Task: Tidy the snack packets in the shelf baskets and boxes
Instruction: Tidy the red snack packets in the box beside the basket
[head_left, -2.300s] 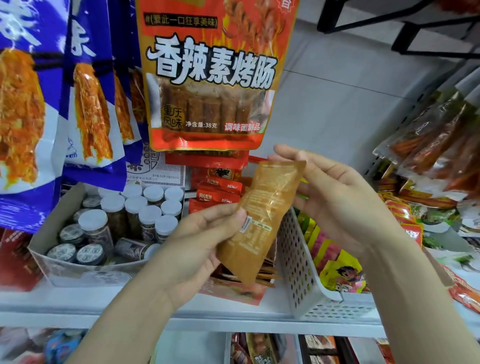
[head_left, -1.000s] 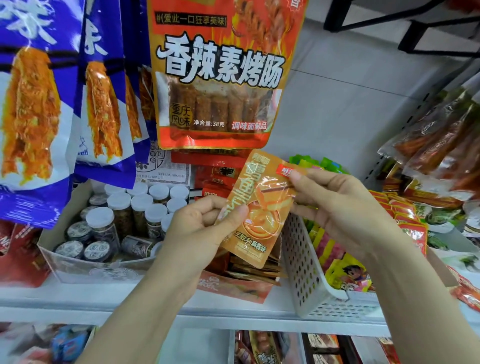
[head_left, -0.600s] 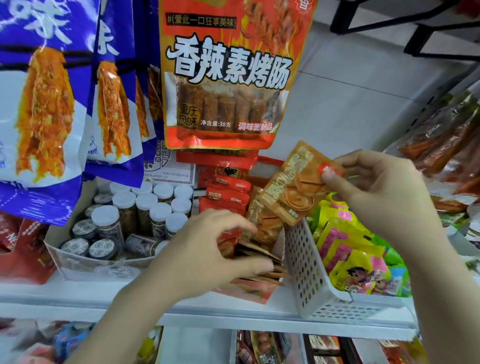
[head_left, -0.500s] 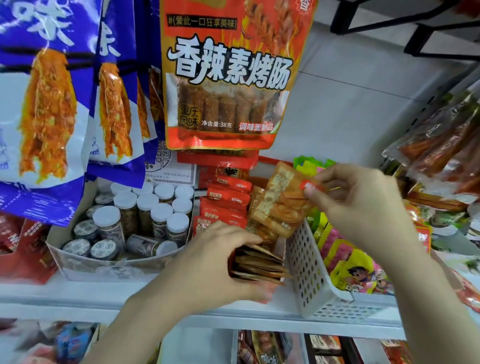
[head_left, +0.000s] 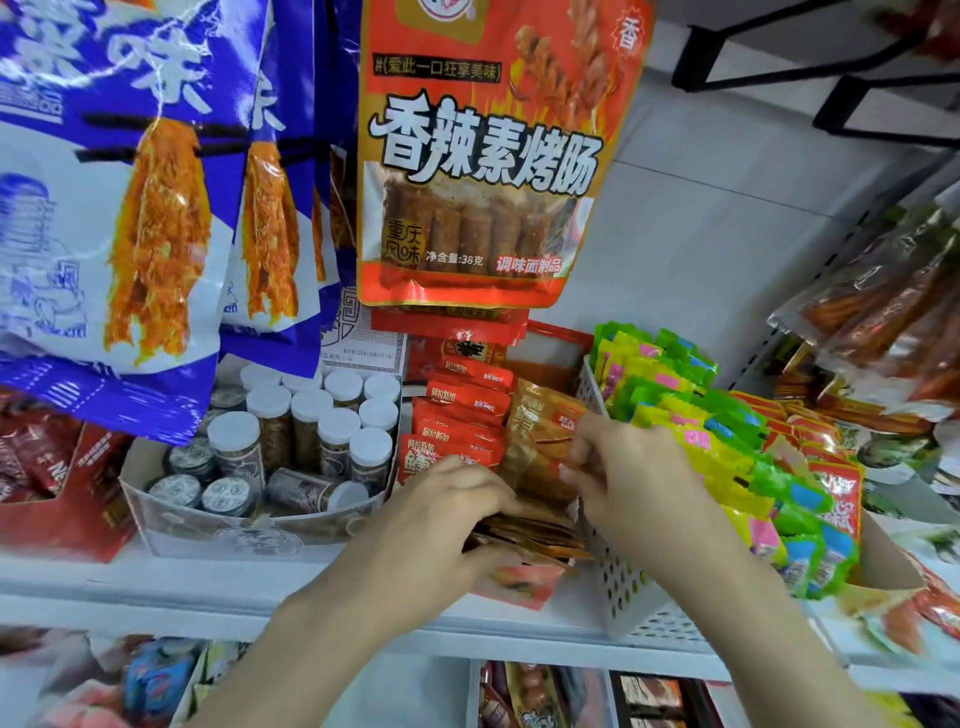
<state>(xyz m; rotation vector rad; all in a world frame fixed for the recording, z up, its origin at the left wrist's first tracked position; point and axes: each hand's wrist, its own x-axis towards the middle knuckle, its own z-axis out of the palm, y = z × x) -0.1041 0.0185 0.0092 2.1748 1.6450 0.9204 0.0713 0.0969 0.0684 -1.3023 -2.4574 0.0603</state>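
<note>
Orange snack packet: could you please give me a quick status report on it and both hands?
Right hand pinching orange packet, lowering it into the row. Left hand pressing front packets down. White basket close on the right.

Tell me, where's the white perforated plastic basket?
On the shelf right of centre, the white perforated plastic basket sits beside the tan packets, behind the right hand.

Likely shop: hanging snack packets (head_left: 483, 156)

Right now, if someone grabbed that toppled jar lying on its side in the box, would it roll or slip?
The toppled jar is round, so it probably rolls if nudged. Its glossy wall may feel slick. The standing jars beside it could hem it in.
</note>
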